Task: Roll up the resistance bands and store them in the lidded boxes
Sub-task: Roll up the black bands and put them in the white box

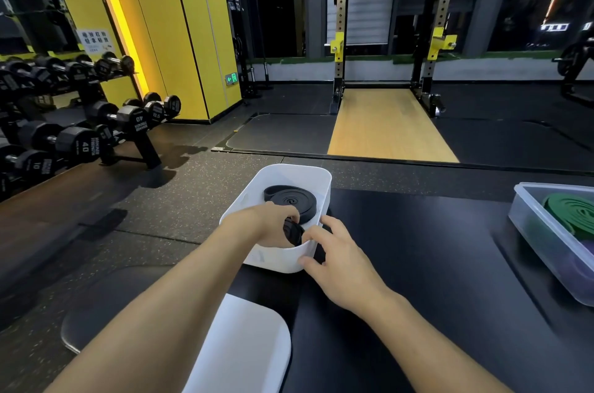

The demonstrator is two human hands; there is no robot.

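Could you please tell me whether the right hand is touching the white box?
Touching. The head view shows the right hand's thumb against the white box's near wall and its fingers over the rim.

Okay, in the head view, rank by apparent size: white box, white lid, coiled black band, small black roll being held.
1. white box and white lid: alike; lid nearer and cropped, so unranked.
2. coiled black band
3. small black roll
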